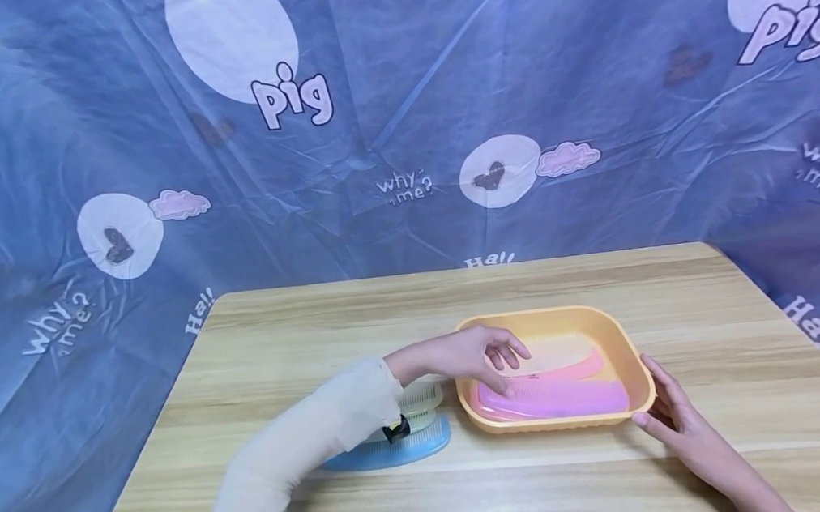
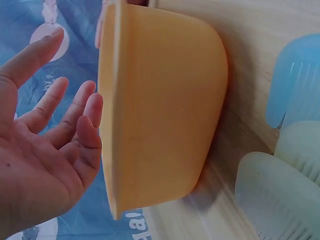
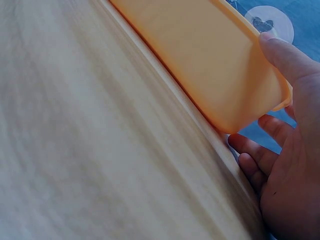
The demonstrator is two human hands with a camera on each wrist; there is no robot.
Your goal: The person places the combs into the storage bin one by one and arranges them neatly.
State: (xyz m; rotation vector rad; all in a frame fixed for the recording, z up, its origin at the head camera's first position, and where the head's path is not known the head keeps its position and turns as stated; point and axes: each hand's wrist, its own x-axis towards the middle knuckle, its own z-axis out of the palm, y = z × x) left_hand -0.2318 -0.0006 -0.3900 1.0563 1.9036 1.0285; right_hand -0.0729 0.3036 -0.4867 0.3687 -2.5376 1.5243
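An orange plastic basin (image 1: pixel 633 338) stands on the table with a purple comb (image 1: pixel 562 400), a pink comb (image 1: pixel 586 367) and a pale one lying in it. My left hand (image 1: pixel 479 354) is over the basin's left side, fingers loosely bent and spread, with nothing held. In the left wrist view this hand (image 2: pixel 47 145) shows its palm beside the basin's rim. My right hand (image 1: pixel 676 412) holds the basin's near right corner, thumb on the rim and fingers along the outer wall. The right wrist view has its thumb (image 3: pixel 287 56) against the rim.
Left of the basin, a blue comb (image 1: pixel 422 443) and pale green combs (image 1: pixel 423 401) lie together on the wooden table (image 1: pixel 328 320), partly hidden under the left forearm. A blue patterned cloth (image 1: pixel 384 128) hangs behind and around the table.
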